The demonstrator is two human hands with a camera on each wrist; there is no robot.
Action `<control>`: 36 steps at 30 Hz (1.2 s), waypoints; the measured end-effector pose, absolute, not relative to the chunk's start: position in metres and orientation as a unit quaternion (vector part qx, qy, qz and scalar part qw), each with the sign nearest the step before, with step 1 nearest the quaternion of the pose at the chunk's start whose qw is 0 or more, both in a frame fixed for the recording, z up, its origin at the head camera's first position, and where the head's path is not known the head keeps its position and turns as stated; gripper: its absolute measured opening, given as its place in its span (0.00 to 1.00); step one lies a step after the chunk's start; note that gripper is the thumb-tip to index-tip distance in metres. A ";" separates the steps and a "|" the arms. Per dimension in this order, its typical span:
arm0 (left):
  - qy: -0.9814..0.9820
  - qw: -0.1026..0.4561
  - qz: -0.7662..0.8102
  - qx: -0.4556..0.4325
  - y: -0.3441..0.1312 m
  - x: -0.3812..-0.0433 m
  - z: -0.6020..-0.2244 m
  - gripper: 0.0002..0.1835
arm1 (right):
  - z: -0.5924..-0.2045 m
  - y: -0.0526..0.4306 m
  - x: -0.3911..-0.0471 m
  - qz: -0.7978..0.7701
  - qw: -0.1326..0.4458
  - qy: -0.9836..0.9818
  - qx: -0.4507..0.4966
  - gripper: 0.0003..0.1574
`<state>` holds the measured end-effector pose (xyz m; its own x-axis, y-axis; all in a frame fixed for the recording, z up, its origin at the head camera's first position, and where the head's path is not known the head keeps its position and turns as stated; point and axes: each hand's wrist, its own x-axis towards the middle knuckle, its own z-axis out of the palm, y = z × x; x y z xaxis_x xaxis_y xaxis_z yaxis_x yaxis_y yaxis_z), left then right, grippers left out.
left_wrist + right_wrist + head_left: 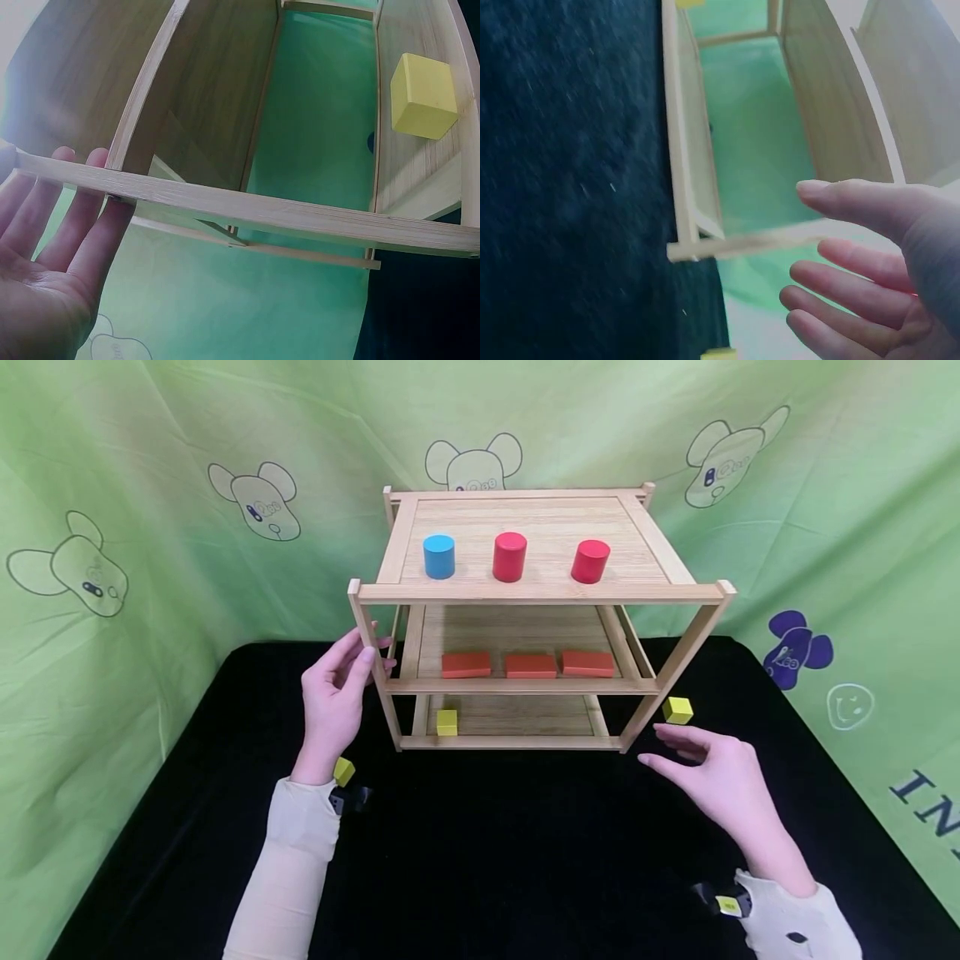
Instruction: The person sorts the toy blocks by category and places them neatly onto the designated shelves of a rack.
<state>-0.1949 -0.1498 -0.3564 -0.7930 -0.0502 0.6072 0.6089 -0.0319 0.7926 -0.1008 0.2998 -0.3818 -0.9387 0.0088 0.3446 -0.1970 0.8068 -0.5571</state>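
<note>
Nearest, the right hand [720, 772] hovers with relaxed, empty fingers near the yellow cube [677, 710] by the wooden rack's [540, 593] front right foot, toward the tabletop's [525, 852] right edge, so it should likely pinch the cube's sides while the left hand [337, 693], fingers straight, steadies the front left post.

Between our hands, the black worktop [510, 843] lies open, and we could sweep across it freely. Ahead of them stands the wooden shelf [540, 593]. Its left front post blocks our left hand [337, 697], which touches it. Just beyond our right hand [712, 772] sits a yellow cube [677, 710], beside the right post. Another yellow cube [344, 771] lies by our left wrist.
</note>
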 end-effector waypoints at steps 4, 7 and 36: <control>-0.649 0.241 -0.687 -0.218 -0.150 -0.195 -0.357 0.18 | -0.376 0.311 -0.101 0.304 0.186 -0.934 0.034 0.30; -0.650 0.242 -0.686 -0.219 -0.150 -0.195 -0.356 0.18 | -0.372 0.318 -0.101 0.305 0.197 -0.932 0.020 0.31; -0.652 0.236 -0.687 -0.217 -0.150 -0.196 -0.356 0.18 | -0.361 0.363 -0.131 0.281 0.144 -0.949 -0.020 0.39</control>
<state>-0.1957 -0.1501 -0.3561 -0.7945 -0.0411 0.6058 0.6071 -0.0372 0.7937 -0.1310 0.3628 -0.3611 -0.9579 0.1189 0.2612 -0.0423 0.8416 -0.5384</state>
